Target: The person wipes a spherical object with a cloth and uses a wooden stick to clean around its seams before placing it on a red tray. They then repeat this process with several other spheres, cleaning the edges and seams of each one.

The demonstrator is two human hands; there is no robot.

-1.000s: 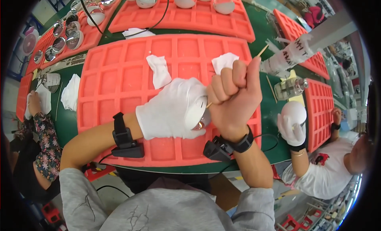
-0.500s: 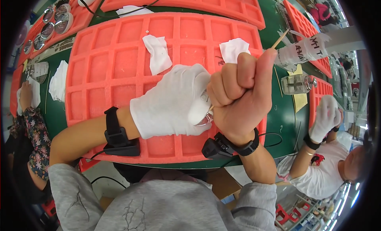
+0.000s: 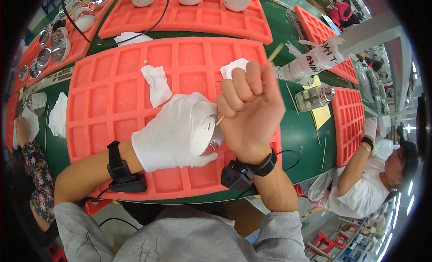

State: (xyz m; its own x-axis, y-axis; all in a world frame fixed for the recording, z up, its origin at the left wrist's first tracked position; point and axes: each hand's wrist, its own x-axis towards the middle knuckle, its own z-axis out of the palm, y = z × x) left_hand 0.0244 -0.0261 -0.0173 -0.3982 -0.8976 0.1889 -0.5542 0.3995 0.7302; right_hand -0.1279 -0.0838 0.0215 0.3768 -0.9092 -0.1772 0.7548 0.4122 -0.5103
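Note:
My left hand [image 3: 168,133], in a white glove, is closed round a small domed piece [image 3: 202,135]. White, with a dark slit in its face, the piece has a shiny reflective part at its lower right. My bare right hand [image 3: 249,111] has its fingers curled round a thin wooden stick [image 3: 276,51]. One end of the stick juts up past the thumb; the other pokes out beside the domed piece. Whether that lower tip touches the piece I cannot tell. Both hands are over a red foam tray [image 3: 101,109] with square compartments.
White cloths [image 3: 156,85] lie on the tray. A glass bottle [image 3: 315,98] with a metal top rests on yellow paper [image 3: 320,119] to the right. More red trays [image 3: 189,21] hold white-and-mirrored domes at the back. People sit at either side; a black cable [image 3: 167,10] hangs at the back.
The whole view has shifted, bringing the far trays into sight. In my left hand the domed piece is turned to show more of its white face. The co-worker at right has moved their gloved hand.

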